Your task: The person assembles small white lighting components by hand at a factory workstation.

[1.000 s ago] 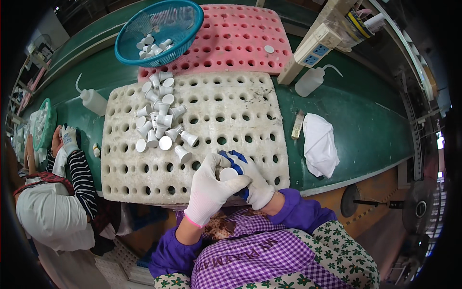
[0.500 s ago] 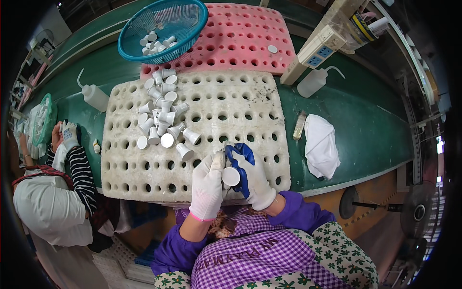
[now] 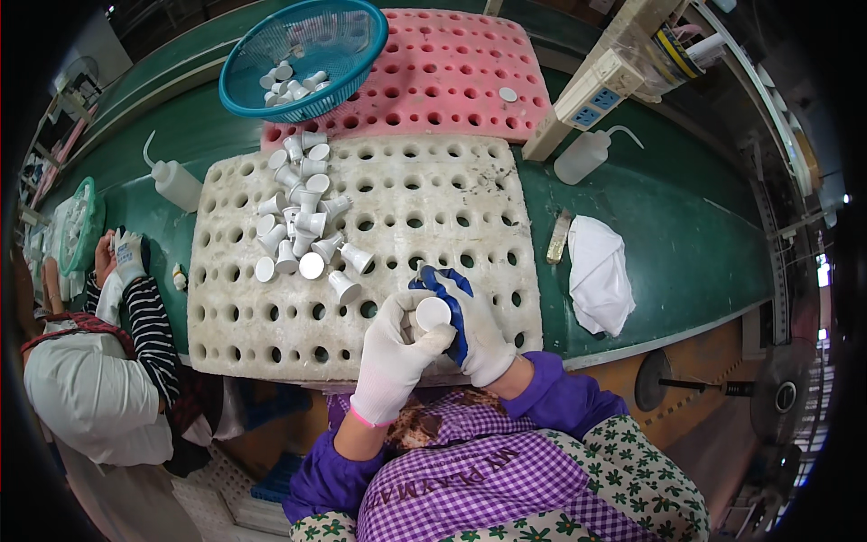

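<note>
In my left hand (image 3: 396, 350), gloved in white, a small white plastic cup-shaped piece (image 3: 433, 313) is gripped with its flat round end facing up. Fingers and thumb close around its sides. My right hand (image 3: 476, 330) wears a white glove with blue on the palm and fingers. It is curled right against the piece; what its fingertips hold, if anything, is hidden. Both hands are over the near edge of a white foam board (image 3: 433, 203) full of holes. A loose heap of similar white pieces (image 3: 312, 223) lies left of them on the board.
Beyond the board are a pink holed foam board (image 3: 452, 63) and a teal basket (image 3: 237, 95) with more pieces. Squeeze bottles (image 3: 582, 158) stand on either side. At right lie a white cloth (image 3: 601, 275) and a narrow stick-like item (image 3: 559, 237). A co-worker (image 3: 95, 388) sits at left.
My left hand has turned, bringing the white piece up a little, with its round end now framed by thumb and fingers. My right hand stays close beside it.
</note>
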`<action>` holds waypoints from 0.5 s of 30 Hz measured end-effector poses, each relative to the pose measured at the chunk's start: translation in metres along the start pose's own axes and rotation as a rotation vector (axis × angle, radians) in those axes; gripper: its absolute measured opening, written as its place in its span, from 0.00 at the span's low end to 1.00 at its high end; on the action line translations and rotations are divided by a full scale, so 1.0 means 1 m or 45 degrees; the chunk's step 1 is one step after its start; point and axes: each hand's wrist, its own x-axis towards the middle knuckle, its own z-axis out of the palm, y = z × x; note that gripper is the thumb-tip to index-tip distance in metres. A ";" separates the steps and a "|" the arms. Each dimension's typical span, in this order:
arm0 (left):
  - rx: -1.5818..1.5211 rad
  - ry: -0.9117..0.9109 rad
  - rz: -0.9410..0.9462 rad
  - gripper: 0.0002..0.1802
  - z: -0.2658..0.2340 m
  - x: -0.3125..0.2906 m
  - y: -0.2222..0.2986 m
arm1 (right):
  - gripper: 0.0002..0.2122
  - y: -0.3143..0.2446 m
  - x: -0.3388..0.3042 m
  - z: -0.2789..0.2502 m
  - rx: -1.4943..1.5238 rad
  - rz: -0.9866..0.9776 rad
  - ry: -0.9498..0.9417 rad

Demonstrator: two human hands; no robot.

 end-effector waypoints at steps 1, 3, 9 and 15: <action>0.047 0.000 0.062 0.19 0.001 0.000 0.000 | 0.12 -0.001 -0.001 0.003 0.252 0.215 0.087; 0.065 0.067 0.054 0.17 0.003 -0.001 -0.003 | 0.11 -0.007 0.004 0.006 0.359 0.324 0.137; -0.287 -0.009 -0.232 0.15 -0.004 -0.008 0.005 | 0.12 -0.043 0.008 0.011 -0.396 -0.146 0.166; -1.263 -0.319 -0.431 0.23 -0.017 -0.011 -0.007 | 0.10 -0.043 0.021 -0.016 0.352 0.164 0.004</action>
